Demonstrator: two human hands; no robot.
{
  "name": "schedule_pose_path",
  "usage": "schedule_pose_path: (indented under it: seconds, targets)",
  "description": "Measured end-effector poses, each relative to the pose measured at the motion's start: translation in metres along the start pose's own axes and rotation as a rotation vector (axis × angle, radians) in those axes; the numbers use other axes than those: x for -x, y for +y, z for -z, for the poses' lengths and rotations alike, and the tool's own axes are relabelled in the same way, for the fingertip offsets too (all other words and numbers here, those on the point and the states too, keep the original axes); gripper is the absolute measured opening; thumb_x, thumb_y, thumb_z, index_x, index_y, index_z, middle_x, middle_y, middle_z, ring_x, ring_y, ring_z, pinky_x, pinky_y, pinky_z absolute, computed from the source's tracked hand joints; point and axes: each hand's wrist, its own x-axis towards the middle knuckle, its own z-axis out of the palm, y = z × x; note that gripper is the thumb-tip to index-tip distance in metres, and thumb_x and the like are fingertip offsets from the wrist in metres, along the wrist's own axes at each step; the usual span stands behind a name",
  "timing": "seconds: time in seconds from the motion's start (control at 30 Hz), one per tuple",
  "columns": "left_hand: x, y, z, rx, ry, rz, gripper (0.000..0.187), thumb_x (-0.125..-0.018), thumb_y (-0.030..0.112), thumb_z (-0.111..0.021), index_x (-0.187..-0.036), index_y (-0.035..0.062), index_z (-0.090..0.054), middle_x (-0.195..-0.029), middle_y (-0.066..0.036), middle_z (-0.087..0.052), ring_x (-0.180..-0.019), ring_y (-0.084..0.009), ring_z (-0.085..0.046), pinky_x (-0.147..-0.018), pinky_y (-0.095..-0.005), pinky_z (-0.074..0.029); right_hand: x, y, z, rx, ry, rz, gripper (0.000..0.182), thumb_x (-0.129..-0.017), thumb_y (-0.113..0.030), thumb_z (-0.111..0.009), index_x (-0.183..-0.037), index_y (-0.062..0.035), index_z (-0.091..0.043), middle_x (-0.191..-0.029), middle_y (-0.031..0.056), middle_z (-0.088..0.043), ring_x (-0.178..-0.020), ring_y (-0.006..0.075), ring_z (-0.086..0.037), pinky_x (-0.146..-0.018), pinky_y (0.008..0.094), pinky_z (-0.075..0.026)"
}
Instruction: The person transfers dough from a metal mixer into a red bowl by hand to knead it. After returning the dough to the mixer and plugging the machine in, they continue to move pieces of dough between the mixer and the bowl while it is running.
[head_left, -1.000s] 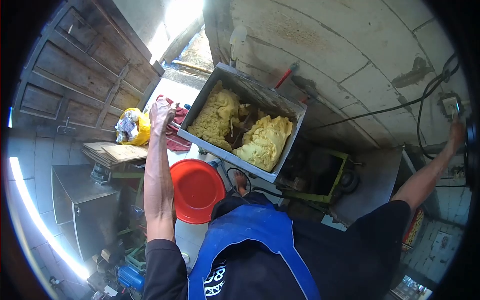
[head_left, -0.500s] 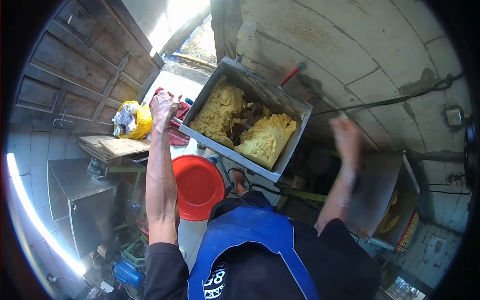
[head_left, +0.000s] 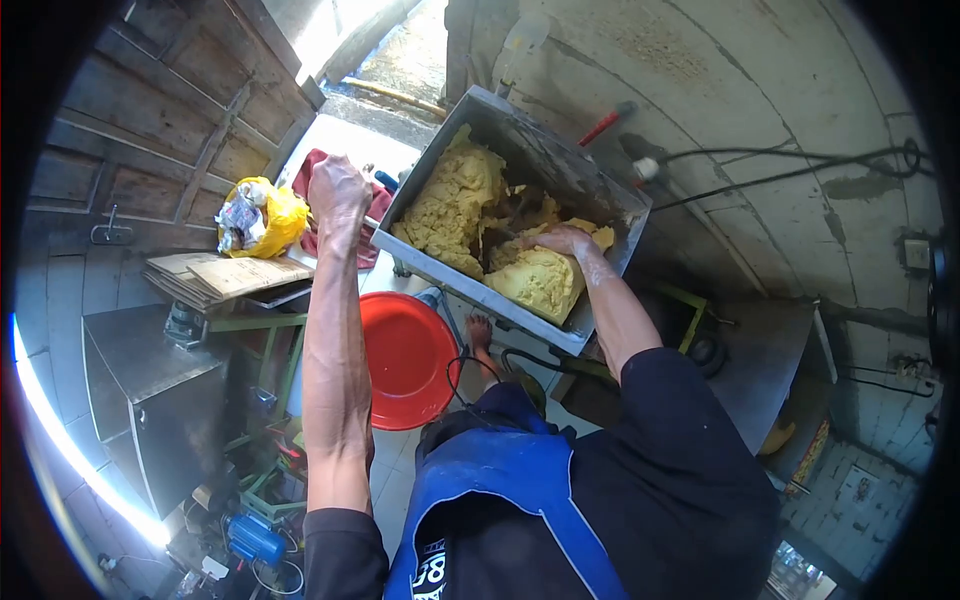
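A large metal mixing trough point(head_left: 480, 297) holds yellow dough. One dough mass point(head_left: 450, 205) rises along its left side, and another lump point(head_left: 540, 280) lies at the near right. My right hand point(head_left: 563, 240) is inside the trough, resting on the upper part of the right lump with its fingers stretched out to the left. Beside the trough's left wall, my left hand point(head_left: 340, 190) is closed in a fist. A short metal rod point(head_left: 370, 223) shows between that fist and the trough; what the fingers wrap around is hidden.
A red basin point(head_left: 405, 360) stands on the floor below the trough. A dark red cloth point(head_left: 378, 205) lies behind my left hand. To the left are a yellow plastic bag point(head_left: 275, 222) and flat boards point(head_left: 225, 275). Black cables point(head_left: 780, 185) run along the wall at right.
My right hand has come in from the right, outside the trough, onto the dough. The left hand stays closed in about the same place. The view has shifted slightly.
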Motion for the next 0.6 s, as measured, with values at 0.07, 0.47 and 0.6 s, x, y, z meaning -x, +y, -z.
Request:
schedule_pose_path:
  seconds: [0.07,0.47,0.6]
  targets:
    - [0.003,0.004,0.003,0.015,-0.004,0.012,0.034,-0.085,0.026,-0.08,-0.092,-0.0051,-0.069,-0.086,-0.03,-0.07,-0.085,-0.0447,-0.072,-0.073,-0.0489,-0.057,0.046,-0.026,0.009,-0.183,-0.173,0.02,0.079,-0.081,-0.072,-0.065,-0.135,-0.0144,-0.066,-0.137,0.012,-0.064,-0.127,0.0235,-0.058,-0.105,0.037,-0.045]
    - [-0.001,-0.005,-0.012,-0.032,0.094,-0.045,0.029,-0.085,0.025,-0.081,-0.089,-0.0002,-0.066,-0.076,-0.021,-0.071,-0.073,-0.0379,-0.072,-0.064,-0.0462,-0.054,-0.065,-0.003,-0.045,-0.81,-0.864,-0.062,0.058,-0.096,-0.057,-0.061,-0.125,-0.0075,-0.068,-0.117,0.0068,-0.073,-0.097,0.0155,-0.07,-0.091,0.0346,-0.055]
    - [-0.001,-0.006,-0.012,-0.024,0.084,-0.04,0.03,-0.084,0.027,-0.082,-0.09,0.001,-0.067,-0.073,-0.018,-0.069,-0.069,-0.0347,-0.071,-0.063,-0.0449,-0.053,-0.104,0.003,-0.061,-0.87,-1.068,-0.276,0.055,-0.096,-0.055,-0.063,-0.125,-0.0074,-0.069,-0.115,0.0068,-0.074,-0.096,0.0159,-0.071,-0.091,0.0347,-0.055]
